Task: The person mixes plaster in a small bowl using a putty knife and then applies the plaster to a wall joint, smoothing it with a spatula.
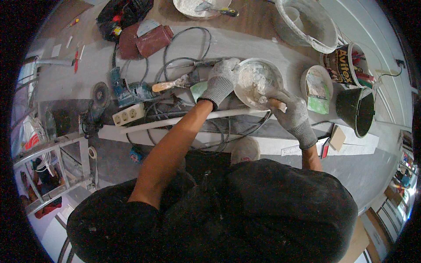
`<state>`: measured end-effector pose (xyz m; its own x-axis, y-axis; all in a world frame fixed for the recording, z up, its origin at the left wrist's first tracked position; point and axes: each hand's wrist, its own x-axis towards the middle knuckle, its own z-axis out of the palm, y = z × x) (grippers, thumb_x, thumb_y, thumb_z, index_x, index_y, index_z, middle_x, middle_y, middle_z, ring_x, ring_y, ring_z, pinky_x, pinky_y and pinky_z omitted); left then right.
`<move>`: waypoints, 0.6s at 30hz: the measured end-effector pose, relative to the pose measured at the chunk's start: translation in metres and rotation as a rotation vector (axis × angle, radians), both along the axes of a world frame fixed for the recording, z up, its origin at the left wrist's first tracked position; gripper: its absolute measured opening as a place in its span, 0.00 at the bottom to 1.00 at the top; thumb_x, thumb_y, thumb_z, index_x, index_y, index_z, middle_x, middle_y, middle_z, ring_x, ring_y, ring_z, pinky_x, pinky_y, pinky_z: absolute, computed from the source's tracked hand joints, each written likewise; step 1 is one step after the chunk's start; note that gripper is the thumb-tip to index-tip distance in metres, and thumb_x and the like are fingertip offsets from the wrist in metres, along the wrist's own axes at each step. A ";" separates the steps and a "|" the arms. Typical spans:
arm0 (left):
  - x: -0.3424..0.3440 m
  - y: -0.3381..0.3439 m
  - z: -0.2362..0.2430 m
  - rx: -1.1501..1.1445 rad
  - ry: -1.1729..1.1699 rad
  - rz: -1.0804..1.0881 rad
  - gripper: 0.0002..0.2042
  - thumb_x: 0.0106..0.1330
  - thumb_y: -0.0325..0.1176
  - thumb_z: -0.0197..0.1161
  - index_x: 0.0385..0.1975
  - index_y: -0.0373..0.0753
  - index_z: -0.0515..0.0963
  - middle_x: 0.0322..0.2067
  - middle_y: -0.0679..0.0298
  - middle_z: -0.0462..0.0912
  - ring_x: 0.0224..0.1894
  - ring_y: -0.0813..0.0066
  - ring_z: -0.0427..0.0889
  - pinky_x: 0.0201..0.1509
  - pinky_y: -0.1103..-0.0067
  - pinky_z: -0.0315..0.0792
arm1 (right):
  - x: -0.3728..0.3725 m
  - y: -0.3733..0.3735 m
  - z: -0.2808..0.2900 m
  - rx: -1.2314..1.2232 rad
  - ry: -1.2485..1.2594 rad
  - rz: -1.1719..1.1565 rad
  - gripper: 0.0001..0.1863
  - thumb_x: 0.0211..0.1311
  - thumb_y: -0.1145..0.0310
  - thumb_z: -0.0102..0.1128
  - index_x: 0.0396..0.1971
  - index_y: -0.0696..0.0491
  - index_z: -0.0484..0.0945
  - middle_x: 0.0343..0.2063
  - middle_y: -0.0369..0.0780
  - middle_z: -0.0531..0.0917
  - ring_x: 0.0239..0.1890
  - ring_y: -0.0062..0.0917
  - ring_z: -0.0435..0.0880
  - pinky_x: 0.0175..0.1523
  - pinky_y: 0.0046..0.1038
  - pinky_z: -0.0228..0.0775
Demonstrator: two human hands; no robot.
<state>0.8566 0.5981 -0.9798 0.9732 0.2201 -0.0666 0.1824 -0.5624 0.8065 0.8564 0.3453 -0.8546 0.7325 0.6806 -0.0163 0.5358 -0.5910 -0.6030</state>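
Observation:
A round bowl (252,76) holds lumpy pale, wet-looking mixture (256,83). My left hand (221,79), in a grey knit glove, is closed on the bowl's left rim. My right hand (289,116), also gloved, grips the pale handle (278,105) of a tool at the bowl's lower right; the tool's head reaches into the mixture and is too coated to make out. Left of the bowl lie a wooden-handled scraper (162,86) and a green sheet (197,94), partly under my left hand. A white pipe (166,122) runs below the bowl.
Around lie a drill (136,92), angle grinder (99,96), power strip (128,115), looped cables, sanding rolls (153,41), another bowl (184,6), a large bucket (293,34), a tub of tools (359,70), a lidded container (318,87) and a black bucket (355,111). A metal frame (59,166) stands left.

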 end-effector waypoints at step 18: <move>0.001 -0.005 0.017 -0.091 -0.114 0.065 0.13 0.72 0.39 0.60 0.48 0.39 0.84 0.40 0.45 0.86 0.48 0.42 0.85 0.50 0.58 0.79 | -0.006 -0.009 0.018 0.102 0.181 -0.211 0.15 0.61 0.75 0.72 0.49 0.54 0.86 0.46 0.44 0.88 0.50 0.33 0.89 0.56 0.32 0.79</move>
